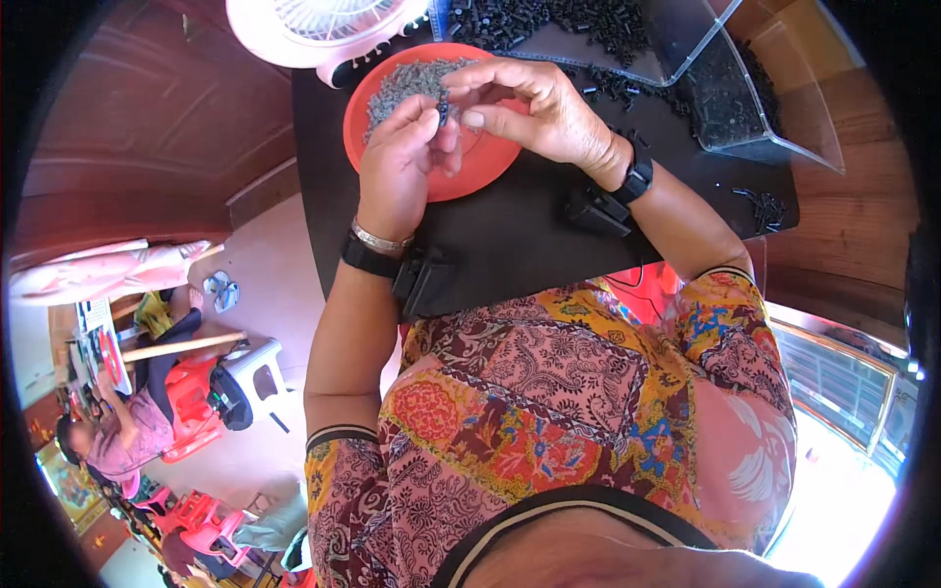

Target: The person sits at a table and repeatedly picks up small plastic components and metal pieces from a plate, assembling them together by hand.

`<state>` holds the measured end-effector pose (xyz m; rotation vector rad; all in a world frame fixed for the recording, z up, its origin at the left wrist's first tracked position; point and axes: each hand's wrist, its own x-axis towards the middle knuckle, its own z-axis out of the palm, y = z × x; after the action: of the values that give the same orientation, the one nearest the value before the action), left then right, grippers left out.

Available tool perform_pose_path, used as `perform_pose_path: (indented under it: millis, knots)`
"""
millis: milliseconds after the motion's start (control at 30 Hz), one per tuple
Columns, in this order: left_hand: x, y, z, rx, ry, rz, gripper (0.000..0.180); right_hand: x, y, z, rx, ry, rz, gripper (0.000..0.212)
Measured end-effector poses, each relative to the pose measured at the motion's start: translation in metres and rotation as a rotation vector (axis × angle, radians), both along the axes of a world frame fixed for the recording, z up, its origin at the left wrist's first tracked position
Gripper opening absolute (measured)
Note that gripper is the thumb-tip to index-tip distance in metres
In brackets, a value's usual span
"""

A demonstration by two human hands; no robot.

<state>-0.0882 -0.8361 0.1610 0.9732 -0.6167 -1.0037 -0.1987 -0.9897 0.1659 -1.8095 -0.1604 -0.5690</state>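
Observation:
Over a round red tray [477, 180], my left hand [400, 162] is closed, with a small dark plastic piece [443, 111] pinched between thumb and fingers. Its exact kind is too small to make out. My right hand [549, 110] faces it from the right, thumb and forefinger apart, the forefinger's tip close to the piece's upper end. Whether that tip touches it I cannot tell. Beneath both hands, a heap of small grey pieces [400, 90] fills the tray's far left part; the hands hide some of it.
Clear plastic bins [737, 137] holding many small black parts [603, 27] stand at the far right of the black table [510, 240]. Loose black parts [765, 208] lie near its right corner. A pink fan [328, 29] stands beyond the tray. Another person [132, 421] sits at left.

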Motion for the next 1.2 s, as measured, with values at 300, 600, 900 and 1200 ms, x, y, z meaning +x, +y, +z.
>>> perform_pose_path:
  millis: [300,600,900,1200]
  knots:
    - [-0.006,-0.005,-0.006,0.034,-0.125,0.044,0.014,0.003,0.011,0.002,-0.510,-0.185,-0.352,0.041]
    - [-0.009,-0.008,-0.005,0.069,-0.180,0.115,0.014,0.000,0.007,0.008,-0.744,-0.232,-0.387,0.030]
    - [-0.007,-0.005,-0.007,0.048,-0.224,0.149,0.016,0.000,0.009,0.008,-0.873,-0.293,-0.370,0.033]
    - [-0.008,-0.007,-0.009,0.061,-0.168,0.162,0.017,0.002,0.011,0.005,-0.868,-0.234,-0.355,0.027]
